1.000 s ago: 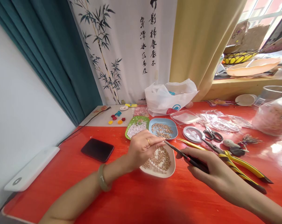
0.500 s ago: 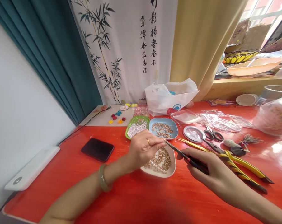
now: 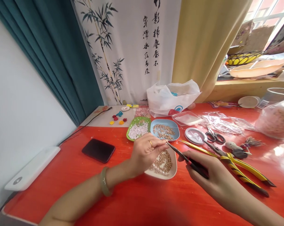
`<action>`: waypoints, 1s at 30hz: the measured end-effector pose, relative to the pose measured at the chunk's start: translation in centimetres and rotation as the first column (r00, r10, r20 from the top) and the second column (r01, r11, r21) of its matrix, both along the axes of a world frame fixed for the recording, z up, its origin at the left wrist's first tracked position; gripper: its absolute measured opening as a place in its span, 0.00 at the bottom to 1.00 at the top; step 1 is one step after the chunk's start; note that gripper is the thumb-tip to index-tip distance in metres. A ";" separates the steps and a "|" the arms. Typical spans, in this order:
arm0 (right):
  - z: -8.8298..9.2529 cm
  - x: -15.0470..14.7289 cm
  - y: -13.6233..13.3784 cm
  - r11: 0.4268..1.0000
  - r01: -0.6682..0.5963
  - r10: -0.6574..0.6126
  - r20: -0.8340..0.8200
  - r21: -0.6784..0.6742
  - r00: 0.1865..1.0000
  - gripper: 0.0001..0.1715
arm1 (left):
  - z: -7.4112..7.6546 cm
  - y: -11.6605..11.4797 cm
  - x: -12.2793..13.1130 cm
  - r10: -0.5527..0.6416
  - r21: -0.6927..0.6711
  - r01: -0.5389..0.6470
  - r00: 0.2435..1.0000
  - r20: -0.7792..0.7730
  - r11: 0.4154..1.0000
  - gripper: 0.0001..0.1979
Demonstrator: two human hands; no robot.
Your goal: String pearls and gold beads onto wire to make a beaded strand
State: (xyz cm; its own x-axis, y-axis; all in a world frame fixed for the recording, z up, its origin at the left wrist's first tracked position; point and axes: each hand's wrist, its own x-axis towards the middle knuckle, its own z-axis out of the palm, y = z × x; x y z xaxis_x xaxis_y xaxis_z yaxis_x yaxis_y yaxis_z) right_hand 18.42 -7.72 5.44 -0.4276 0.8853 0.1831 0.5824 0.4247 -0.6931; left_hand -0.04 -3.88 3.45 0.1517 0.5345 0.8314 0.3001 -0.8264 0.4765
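My left hand (image 3: 145,153) hovers over a white dish (image 3: 171,173) of small gold beads, fingers pinched together at the tip of a thin tool; what they pinch is too small to make out. My right hand (image 3: 209,175) grips the dark red-and-black tool (image 3: 179,153), a slim pair of pliers or tweezers, whose point meets my left fingertips above the dish. A green bangle sits on my left wrist.
Behind the dish stand a green dish of white pearls (image 3: 137,129) and a blue dish of gold beads (image 3: 165,129). Yellow-handled pliers (image 3: 240,169), scissors (image 3: 214,136), a round white lid (image 3: 195,135), a black phone (image 3: 98,150) and a white plastic bag (image 3: 172,97) lie on the red table (image 3: 137,201).
Almost nothing has moved; both hands have stayed together over the white dish, shifting very slightly down in the picture.
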 end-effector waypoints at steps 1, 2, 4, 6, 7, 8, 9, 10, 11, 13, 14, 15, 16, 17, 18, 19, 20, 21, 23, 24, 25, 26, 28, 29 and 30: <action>0.0 0.0 0.0 1.000 0.000 0.000 -0.004 -0.003 1.000 0.07 | 0.1 0.0 0.0 -0.005 -0.043 0.005 1.000 0.004 0.999 0.03; 0.1 0.1 0.1 1.000 0.000 0.000 -0.009 -0.006 1.000 0.08 | 0.2 0.0 0.0 -0.012 -0.090 0.012 1.000 0.004 0.996 0.03; 0.2 0.1 0.2 1.000 -0.002 0.002 -0.015 -0.011 1.000 0.09 | 0.4 0.0 -0.1 -0.029 -0.183 0.027 1.000 -0.006 0.983 0.06; 0.2 0.1 0.4 1.000 -0.003 0.003 -0.013 -0.005 1.000 0.09 | 0.6 0.1 -0.3 -0.039 -0.235 0.032 0.999 -0.025 0.971 0.08; 0.3 0.1 0.5 1.000 -0.003 0.003 -0.013 0.002 1.000 0.09 | 0.7 0.2 -0.3 -0.038 -0.243 0.028 0.999 -0.035 0.970 0.09; 0.3 0.1 0.5 1.000 0.000 0.001 -0.013 0.009 1.000 0.09 | 0.8 0.3 -0.4 -0.031 -0.242 0.019 0.999 -0.043 0.970 0.09; 0.2 0.2 0.5 1.000 0.003 -0.003 -0.013 0.014 1.000 0.10 | 0.9 0.3 -0.5 -0.017 -0.237 0.005 0.999 -0.049 0.972 0.08; 0.2 0.2 0.5 1.000 0.010 -0.009 -0.012 0.019 1.000 0.10 | 1.0 0.3 -0.6 0.003 -0.231 -0.015 0.999 -0.050 0.973 0.08; 0.2 0.2 0.5 1.000 0.015 -0.015 -0.010 0.020 1.000 0.10 | 1.1 0.3 -0.7 0.025 -0.233 -0.034 0.999 -0.045 0.972 0.08; 0.1 0.2 0.5 1.000 0.021 -0.021 -0.006 0.018 1.000 0.10 | 1.3 0.2 -0.7 0.036 -0.289 -0.039 0.999 -0.016 0.956 0.06; 0.0 0.2 0.5 1.000 0.020 -0.020 -0.007 0.017 1.000 0.10 | 1.4 0.1 -0.7 0.017 -0.348 -0.014 1.000 0.006 0.937 0.06; 0.0 0.2 0.5 1.000 0.020 -0.020 -0.009 0.017 1.000 0.10 | 1.5 0.0 -0.6 -0.009 -0.424 0.024 0.999 0.038 0.905 0.06; 0.0 0.2 0.5 1.000 0.018 -0.017 -0.011 0.017 1.000 0.10 | 1.6 -0.1 -0.5 -0.031 -0.508 0.067 0.996 0.078 0.859 0.06; 0.0 0.2 0.5 1.000 0.016 -0.015 -0.014 0.018 1.000 0.11 | 1.7 -0.1 -0.4 -0.046 -0.589 0.110 0.991 0.123 0.801 0.07; 0.0 0.2 0.5 1.000 0.015 -0.015 -0.017 0.019 1.000 0.11 | 1.7 -0.2 -0.4 -0.048 -0.658 0.150 0.984 0.170 0.738 0.08; 0.0 0.2 0.5 1.000 0.016 -0.015 -0.019 0.021 1.000 0.10 | 1.8 -0.2 -0.3 -0.045 -0.709 0.186 0.976 0.213 0.680 0.09; 0.0 0.1 0.5 1.000 0.016 -0.016 -0.019 0.024 1.000 0.10 | 1.8 -0.2 -0.2 -0.043 -0.744 0.222 0.967 0.253 0.630 0.09; 0.0 0.1 0.5 0.999 0.016 -0.015 -0.018 0.028 1.000 0.10 | 1.9 -0.2 -0.2 -0.045 -0.764 0.259 0.956 0.289 0.591 0.10; -0.1 0.0 0.5 0.999 0.009 -0.008 -0.015 0.034 1.000 0.10 | 2.0 -0.1 -0.1 -0.059 -0.773 0.327 0.934 0.353 0.544 0.09; -0.1 0.0 0.5 0.999 0.001 -0.001 -0.014 0.035 1.000 0.10 | 2.0 -0.1 -0.1 -0.065 -0.768 0.354 0.923 0.380 0.534 0.09; -0.2 0.0 0.6 0.999 -0.006 0.007 -0.014 0.036 1.000 0.10 | 2.0 -0.1 -0.1 -0.070 -0.762 0.374 0.914 0.400 0.528 0.09; -0.2 0.0 0.5 0.999 -0.013 0.013 -0.016 0.036 1.000 0.09 | 2.0 -0.2 -0.1 -0.073 -0.756 0.387 0.908 0.414 0.527 0.08; -0.3 -0.1 0.5 0.999 -0.017 0.018 -0.021 0.039 1.000 0.09 | 2.0 -0.3 0.0 -0.079 -0.744 0.401 0.900 0.429 0.534 0.08; -0.3 -0.1 0.5 0.999 -0.016 0.017 -0.023 0.041 1.000 0.09 | 2.0 -0.3 0.0 -0.080 -0.739 0.402 0.899 0.431 0.540 0.07; -0.3 -0.1 0.5 0.999 -0.014 0.015 -0.024 0.043 1.000 0.09 | 2.0 -0.4 0.0 -0.080 -0.737 0.401 0.899 0.431 0.544 0.07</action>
State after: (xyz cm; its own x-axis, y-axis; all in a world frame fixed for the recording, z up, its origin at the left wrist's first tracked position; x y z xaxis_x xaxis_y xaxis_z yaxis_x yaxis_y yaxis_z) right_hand 18.34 -7.23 5.16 -0.4352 0.8702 0.2311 0.5591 0.4624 -0.6882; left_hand -0.06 -4.24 5.46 0.2051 0.9731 0.1051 -0.1454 -0.0759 0.9865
